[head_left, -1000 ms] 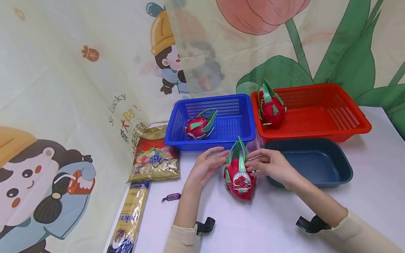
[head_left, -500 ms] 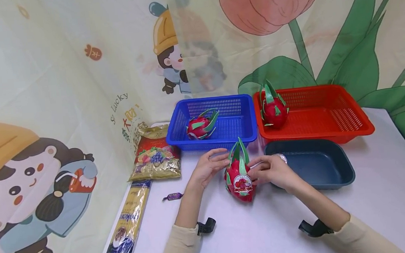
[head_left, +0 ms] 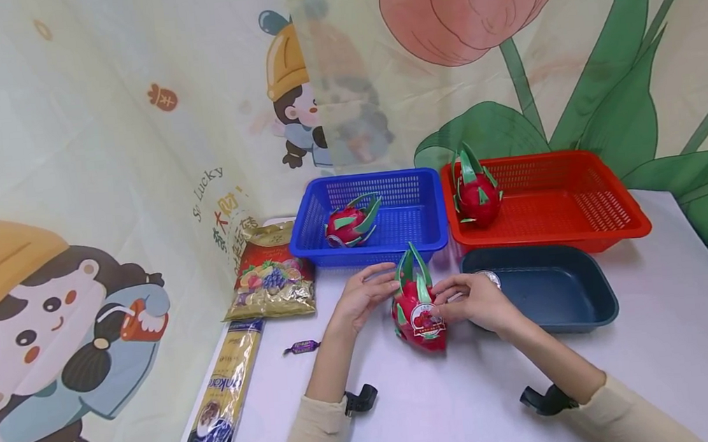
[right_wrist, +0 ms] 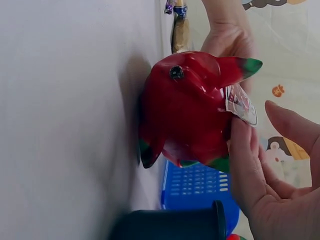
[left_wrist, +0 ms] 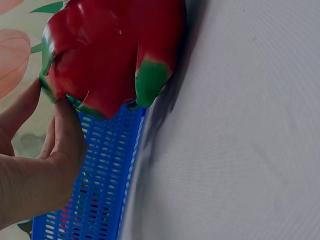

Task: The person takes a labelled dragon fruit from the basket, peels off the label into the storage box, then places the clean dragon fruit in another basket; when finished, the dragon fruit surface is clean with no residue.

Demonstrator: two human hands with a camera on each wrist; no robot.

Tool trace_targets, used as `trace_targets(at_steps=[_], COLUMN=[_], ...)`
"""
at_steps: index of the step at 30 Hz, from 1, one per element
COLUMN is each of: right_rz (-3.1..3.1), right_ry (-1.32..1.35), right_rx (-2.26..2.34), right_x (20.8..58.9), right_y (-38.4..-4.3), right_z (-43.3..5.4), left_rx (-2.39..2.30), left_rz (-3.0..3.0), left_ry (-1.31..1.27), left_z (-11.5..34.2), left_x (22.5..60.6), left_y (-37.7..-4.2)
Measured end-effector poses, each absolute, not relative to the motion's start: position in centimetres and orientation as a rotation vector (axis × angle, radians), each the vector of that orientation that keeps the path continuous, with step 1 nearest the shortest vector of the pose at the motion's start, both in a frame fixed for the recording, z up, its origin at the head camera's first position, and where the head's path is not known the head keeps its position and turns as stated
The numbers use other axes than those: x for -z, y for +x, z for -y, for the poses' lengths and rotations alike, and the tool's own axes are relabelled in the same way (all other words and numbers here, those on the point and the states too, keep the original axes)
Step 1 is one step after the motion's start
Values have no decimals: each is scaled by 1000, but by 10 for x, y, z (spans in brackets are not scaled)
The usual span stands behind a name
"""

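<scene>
A red dragon fruit [head_left: 420,299] with green leaves stands on the white table between both hands, its round paper sticker [head_left: 428,320] facing the head camera. My left hand [head_left: 363,297] is at its left side; in the left wrist view, the fingertips [left_wrist: 62,107] meet the fruit's edge by a green tip. My right hand [head_left: 477,301] is on the other side. In the right wrist view, its fingers [right_wrist: 242,150] lie against the fruit under the sticker's lifted edge, while the thumb [right_wrist: 287,120] stands apart from it.
Behind are a blue basket [head_left: 307,232] holding one dragon fruit [head_left: 353,222] and a red basket [head_left: 635,221] holding another dragon fruit [head_left: 478,196]. A dark blue tub [head_left: 563,294] stands right. Leftward lie a fruit-print bag [head_left: 273,277], purple candy [head_left: 302,347] and a long gold-blue packet [head_left: 220,394].
The right hand has come closer in against the fruit. The fruit and its sticker have turned slightly to the right. The left hand has hardly moved.
</scene>
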State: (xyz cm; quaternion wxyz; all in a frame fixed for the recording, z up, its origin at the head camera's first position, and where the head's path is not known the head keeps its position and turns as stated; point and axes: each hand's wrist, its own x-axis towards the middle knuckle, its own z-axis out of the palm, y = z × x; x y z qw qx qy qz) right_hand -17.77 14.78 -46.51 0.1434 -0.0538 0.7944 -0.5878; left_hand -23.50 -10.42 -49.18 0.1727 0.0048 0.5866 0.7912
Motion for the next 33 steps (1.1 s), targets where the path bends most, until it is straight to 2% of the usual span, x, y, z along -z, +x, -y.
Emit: trace_targets(at_steps=[33], right_rz=[-1857], right_ry=[-37], right_rx=[1890], right_x=[478], right_y=[-189], right_z=[-152], left_rx=[-2294], left_rz=[-1529], left_ry=[-42], left_z=[102], left_x=[497], left_y=[-237])
